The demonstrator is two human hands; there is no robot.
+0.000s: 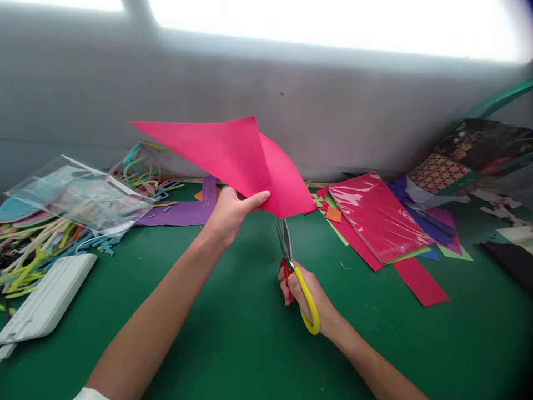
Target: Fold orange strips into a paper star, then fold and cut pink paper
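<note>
In the upper centre, our left hand pinches a bent pink sheet; just below, our right hand grips slightly spread scissors above the green desk.

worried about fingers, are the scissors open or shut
Partly open: the scissors show a gap between their blades toward the tips, near the pink paper.

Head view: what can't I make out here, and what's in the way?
Head view: left hand, most fingers hidden behind the pink paper.
Head view: scissors, tips too small to tell if they touch the pink paper.
Head view: black thing, cut off by the right edge.
Head view: wall, top washed out by glare.
</note>
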